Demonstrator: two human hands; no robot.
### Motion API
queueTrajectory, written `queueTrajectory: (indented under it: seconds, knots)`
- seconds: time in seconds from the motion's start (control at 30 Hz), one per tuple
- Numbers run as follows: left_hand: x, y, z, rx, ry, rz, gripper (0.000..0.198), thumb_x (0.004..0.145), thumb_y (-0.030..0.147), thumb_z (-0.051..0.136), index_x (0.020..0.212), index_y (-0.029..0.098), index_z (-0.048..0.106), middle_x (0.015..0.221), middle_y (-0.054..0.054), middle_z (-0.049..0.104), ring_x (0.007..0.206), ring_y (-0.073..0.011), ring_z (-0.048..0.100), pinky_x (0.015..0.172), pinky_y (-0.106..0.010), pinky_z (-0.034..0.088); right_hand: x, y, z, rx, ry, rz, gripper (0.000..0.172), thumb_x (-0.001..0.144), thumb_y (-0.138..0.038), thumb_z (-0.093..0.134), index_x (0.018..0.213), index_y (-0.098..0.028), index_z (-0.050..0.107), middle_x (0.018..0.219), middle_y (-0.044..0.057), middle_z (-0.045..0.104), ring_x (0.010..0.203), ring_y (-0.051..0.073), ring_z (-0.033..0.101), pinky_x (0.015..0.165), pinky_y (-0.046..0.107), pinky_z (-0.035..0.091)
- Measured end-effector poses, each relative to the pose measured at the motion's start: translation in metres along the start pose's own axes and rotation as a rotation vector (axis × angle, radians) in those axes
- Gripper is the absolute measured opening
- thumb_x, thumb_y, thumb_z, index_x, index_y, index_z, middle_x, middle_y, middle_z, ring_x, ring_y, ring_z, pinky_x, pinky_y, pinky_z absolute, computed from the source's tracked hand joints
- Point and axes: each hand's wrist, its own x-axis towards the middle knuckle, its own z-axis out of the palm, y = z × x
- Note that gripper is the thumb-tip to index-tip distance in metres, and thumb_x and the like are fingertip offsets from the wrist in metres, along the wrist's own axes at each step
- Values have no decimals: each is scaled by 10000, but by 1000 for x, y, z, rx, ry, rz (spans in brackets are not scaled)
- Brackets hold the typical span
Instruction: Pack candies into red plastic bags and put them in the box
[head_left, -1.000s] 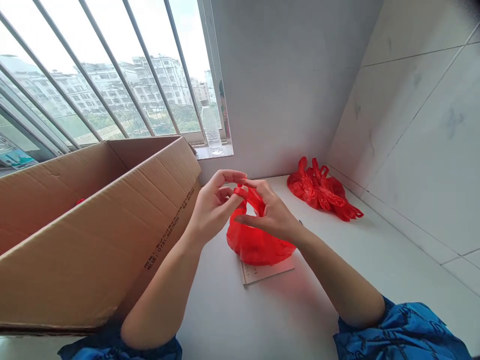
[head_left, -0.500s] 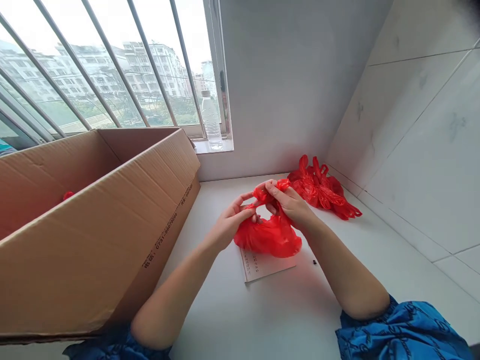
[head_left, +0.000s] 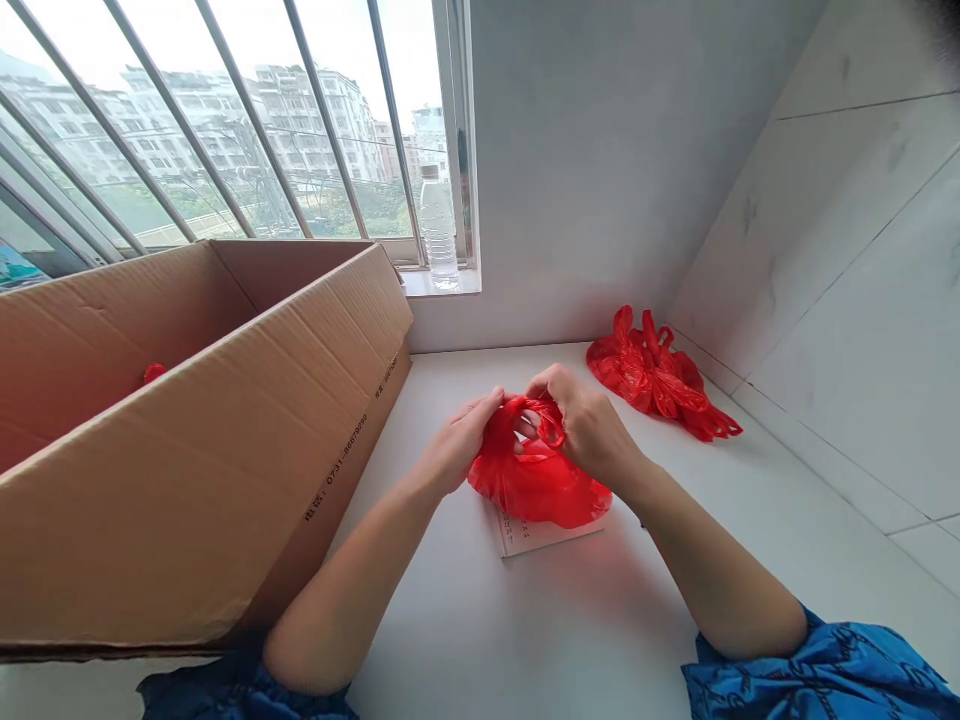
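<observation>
A thin red plastic bag [head_left: 544, 492] hangs between my two hands over the white table. My left hand [head_left: 466, 440] grips its gathered upper left part, thumb on top. The bag's loop handle on the upper right is pinched by my right hand [head_left: 576, 408], whose fingertips are partly hidden. Some left fingers show through the gap between the handles. Just under the bag, a white booklet [head_left: 517, 538] with printed characters lies on the table [head_left: 577, 625], partly covered.
A large open cardboard box [head_left: 225, 480] stands on the left, with a small red item [head_left: 154, 373] inside. More red plastic bags [head_left: 656, 375] lie in a heap at the back right by the wall. A clear bottle [head_left: 439, 230] stands on the windowsill.
My hands have drawn a little lower, and the bag's handles are spread differently, with my right hand now at the right loop. The view has shifted slightly left.
</observation>
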Motion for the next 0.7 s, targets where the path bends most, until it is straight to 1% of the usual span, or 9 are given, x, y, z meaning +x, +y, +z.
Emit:
queueTrajectory:
  seconds: [0.1,0.23,0.3,0.37,0.43,0.47,0.53,0.63,0.7]
  knots:
    - [-3,5,-1,128,48,67,424,933,530,567,999,163,767,884,-81,718,710,-158,597,701,-283,462,-1,-1,-5,-121,58,-36,25,927,-203,538,919,-216,518,912,47,615,654,142,499,529,260,314]
    - [-7,8,2,241,94,129,379,922,505,599,1030,185,772,892,-70,720,748,-170,606,701,-282,456,-8,-2,-14,-268,71,-110,159,965,-306,553,833,-217,549,853,45,639,627,136,490,505,268,277]
    - [-6,7,3,162,140,154,347,902,482,642,1048,198,774,929,-67,724,802,-175,621,721,-275,465,-13,-5,-18,-322,85,-164,216,984,-295,535,785,-223,572,760,26,624,604,136,487,521,276,282]
    - [-2,3,1,-29,184,157,304,856,423,716,1060,205,773,956,-61,727,838,-166,634,753,-270,483,-20,-8,-23,-368,116,-243,263,981,-257,541,723,-229,579,669,8,589,578,136,467,537,287,287]
    - [7,-2,-7,-225,226,146,282,806,338,773,1052,199,773,912,-49,718,801,-138,633,765,-265,499,-28,-13,-28,-400,128,-324,284,958,-224,576,674,-230,569,614,-6,550,555,135,426,541,295,280]
    - [12,-5,-13,-293,258,136,273,790,294,784,1043,192,774,881,-44,710,764,-122,625,762,-263,506,-33,-16,-31,-409,115,-354,291,947,-214,591,657,-228,560,596,-12,528,544,134,398,538,299,269]
    - [23,-13,-28,-365,354,114,227,787,219,772,1010,177,778,867,-44,698,720,-99,610,763,-260,515,-42,-20,-36,-415,46,-377,309,936,-202,600,635,-220,537,572,-22,480,529,132,337,526,305,241]
    - [37,-25,-48,-396,511,99,136,814,124,709,924,169,774,910,-55,695,741,-80,617,793,-235,518,-52,-22,-41,-391,-99,-347,345,946,-198,568,612,-208,482,561,-32,416,520,129,265,508,310,207]
    - [40,-32,-55,-406,565,101,137,829,91,675,892,170,768,905,-48,685,743,-65,614,797,-211,512,-57,-19,-43,-354,-173,-316,345,952,-208,558,621,-204,465,573,-36,412,522,124,255,498,304,204]
